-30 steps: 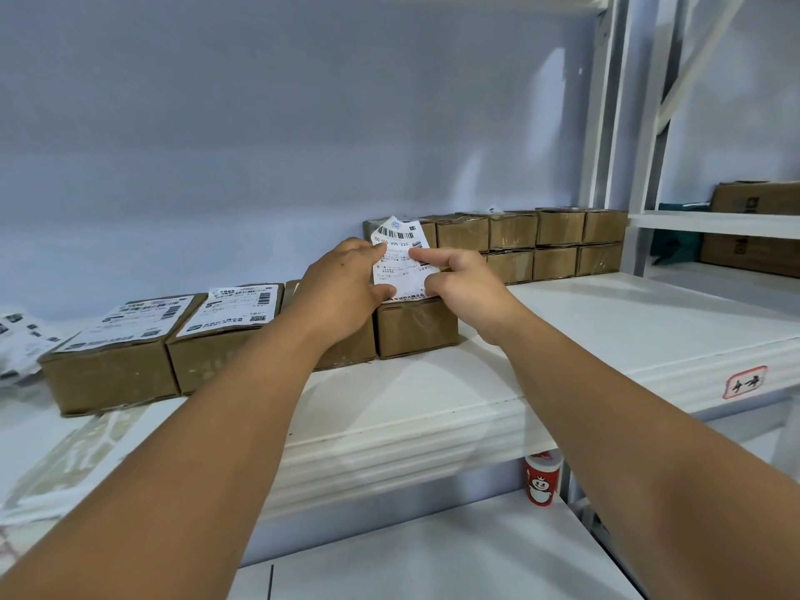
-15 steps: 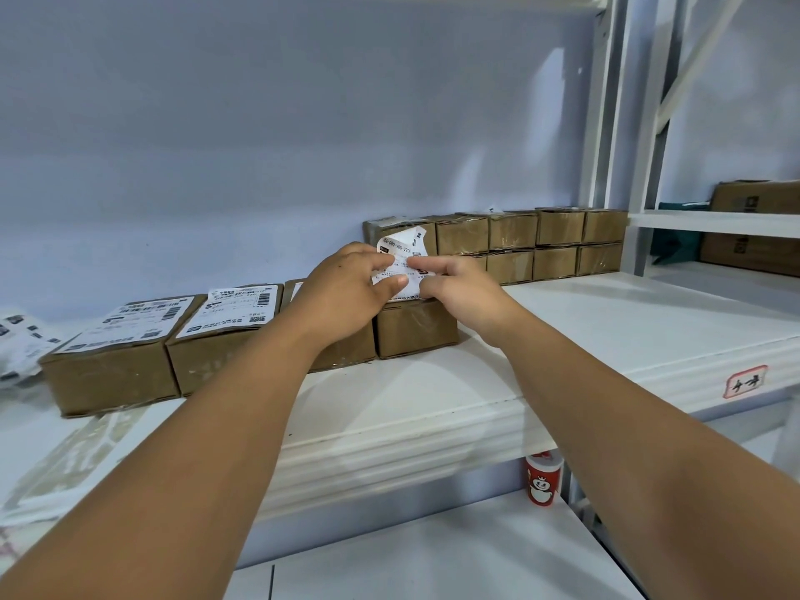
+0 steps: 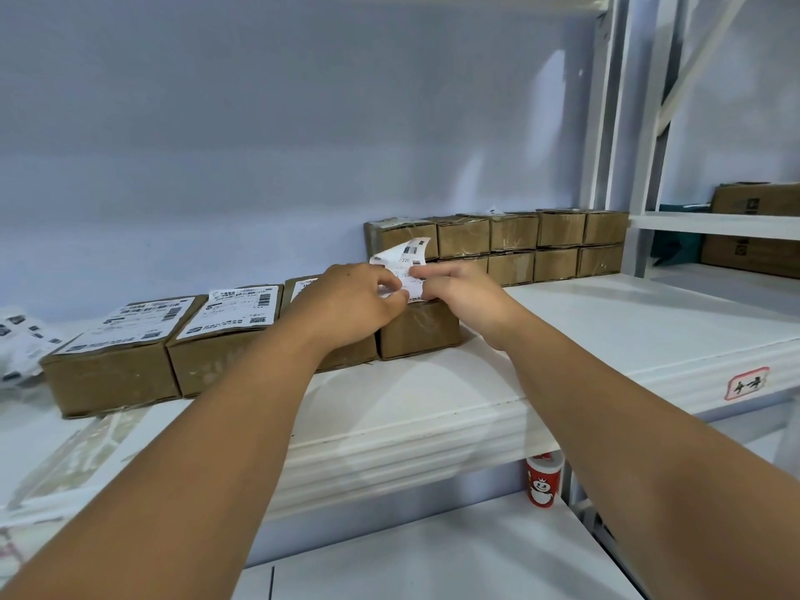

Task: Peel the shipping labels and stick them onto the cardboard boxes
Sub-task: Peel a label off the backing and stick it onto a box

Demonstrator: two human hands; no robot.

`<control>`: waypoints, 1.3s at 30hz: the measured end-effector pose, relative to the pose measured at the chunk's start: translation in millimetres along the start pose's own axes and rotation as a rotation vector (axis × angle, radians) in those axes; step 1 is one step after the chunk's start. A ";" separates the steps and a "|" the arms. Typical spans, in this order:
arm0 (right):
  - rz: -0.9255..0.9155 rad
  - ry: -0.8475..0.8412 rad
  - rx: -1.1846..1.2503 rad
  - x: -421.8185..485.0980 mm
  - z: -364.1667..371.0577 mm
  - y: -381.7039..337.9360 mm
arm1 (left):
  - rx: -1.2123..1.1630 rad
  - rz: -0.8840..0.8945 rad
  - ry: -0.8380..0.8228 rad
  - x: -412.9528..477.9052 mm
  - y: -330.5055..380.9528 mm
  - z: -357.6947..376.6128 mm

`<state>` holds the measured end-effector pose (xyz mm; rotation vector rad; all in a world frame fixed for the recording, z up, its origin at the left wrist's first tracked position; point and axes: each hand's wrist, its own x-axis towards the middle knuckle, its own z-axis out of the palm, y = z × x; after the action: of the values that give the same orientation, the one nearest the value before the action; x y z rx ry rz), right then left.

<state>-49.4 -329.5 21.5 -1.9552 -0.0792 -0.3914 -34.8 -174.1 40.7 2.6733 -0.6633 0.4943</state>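
A white shipping label with barcodes curls upward over a small cardboard box on the white shelf. My left hand and my right hand both pinch the label's lower part just above that box. To the left stand a box and a second box, each with a label stuck on its top. A third labelled box is mostly hidden behind my left hand.
Two stacked rows of plain cardboard boxes line the back wall. Loose label sheets lie at the far left. A red paper cup stands below the shelf. White uprights and larger boxes are at the right.
Both hands have lowered the label from upright in front of the stacked boxes down onto the top of the small box, and it now curls at its upper edge.
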 end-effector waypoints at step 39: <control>0.170 -0.019 0.135 -4.2 -6.9 -4.0 | 0.052 0.165 -0.386 12.6 -0.4 -9.9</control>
<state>-56.0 -333.5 26.3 -1.8164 0.0474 -0.2495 -26.6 -174.6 54.4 2.8028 -0.9957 0.0294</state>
